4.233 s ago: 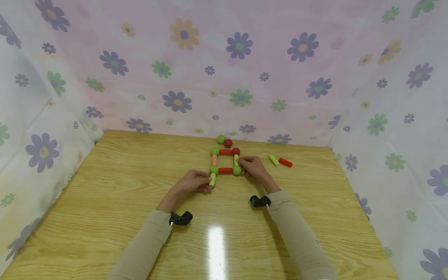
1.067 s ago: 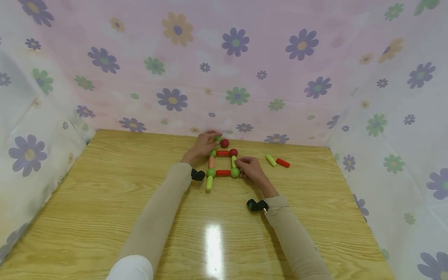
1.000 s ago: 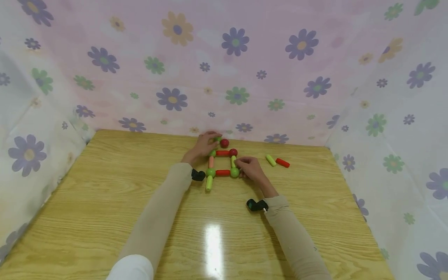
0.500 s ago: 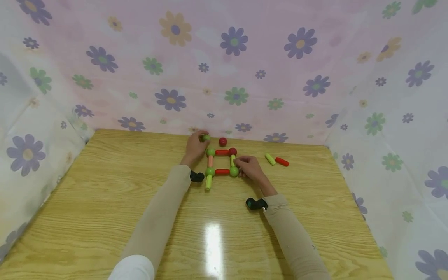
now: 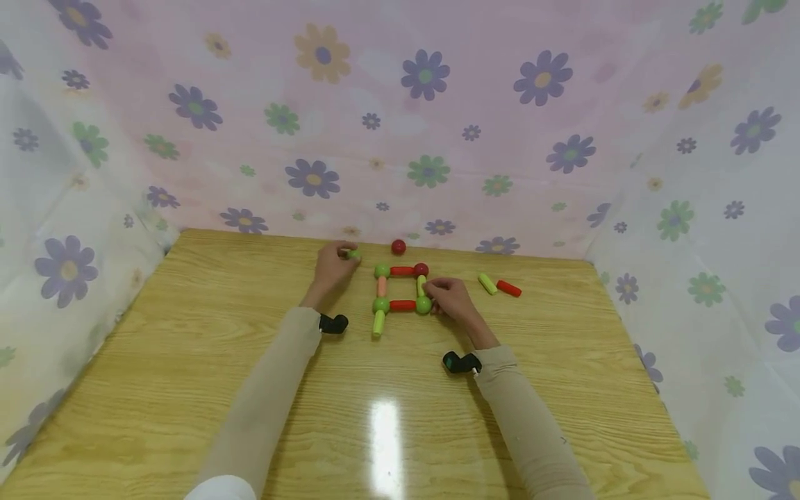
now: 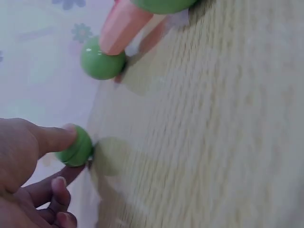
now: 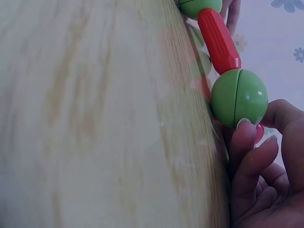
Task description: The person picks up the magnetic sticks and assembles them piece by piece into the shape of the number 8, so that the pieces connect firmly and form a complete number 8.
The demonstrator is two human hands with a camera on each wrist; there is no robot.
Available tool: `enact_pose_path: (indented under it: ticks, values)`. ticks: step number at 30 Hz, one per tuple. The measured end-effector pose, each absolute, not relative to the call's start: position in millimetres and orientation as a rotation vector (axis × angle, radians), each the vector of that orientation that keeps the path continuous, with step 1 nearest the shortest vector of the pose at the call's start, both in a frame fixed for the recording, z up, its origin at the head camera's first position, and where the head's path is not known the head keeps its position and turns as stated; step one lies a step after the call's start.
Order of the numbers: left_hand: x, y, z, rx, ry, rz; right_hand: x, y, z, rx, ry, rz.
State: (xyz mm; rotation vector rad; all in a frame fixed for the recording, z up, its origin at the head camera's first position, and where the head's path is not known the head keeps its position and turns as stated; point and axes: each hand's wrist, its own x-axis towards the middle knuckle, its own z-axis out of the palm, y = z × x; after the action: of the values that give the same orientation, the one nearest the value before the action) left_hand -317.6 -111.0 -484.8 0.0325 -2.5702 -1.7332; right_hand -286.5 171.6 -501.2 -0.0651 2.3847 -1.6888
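left hand [image 5: 329, 267] carried one green ball [image 5: 353, 254] leftward, one red ball [image 5: 398, 246] remains

On the wooden table [image 5: 187, 389] there are four round green balls: three [image 5: 382, 270] [image 5: 380, 304] [image 5: 423, 305] sit at corners of the square shape, and one [image 5: 353, 254] is at the fingers of the left hand.

There are two round red balls [image 5: 421, 269] [image 5: 398, 246].

There are three short red sticks [image 5: 403, 271] [image 5: 403, 305] [image 5: 509, 288].

There are three short light-green sticks [image 5: 378, 323] [image 5: 421, 285] [image 5: 487, 283].

There is one short pink stick [image 5: 382, 286].
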Motion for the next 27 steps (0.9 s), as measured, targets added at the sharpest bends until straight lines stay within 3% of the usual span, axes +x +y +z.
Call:
enact_pose_path:
  ticks: [15,27]
  values:
    - [-278.0,-143.9,-469.7,-0.241,-2.930,-1.627,-286.7,171.0,-492.1,-0.032,2.339,-1.684]
    - [-244.4,-159.8,-473.0,-0.284,-3.030,-1.800,-287.0,161.6,-499.6,0.051,2.424,-1.699]
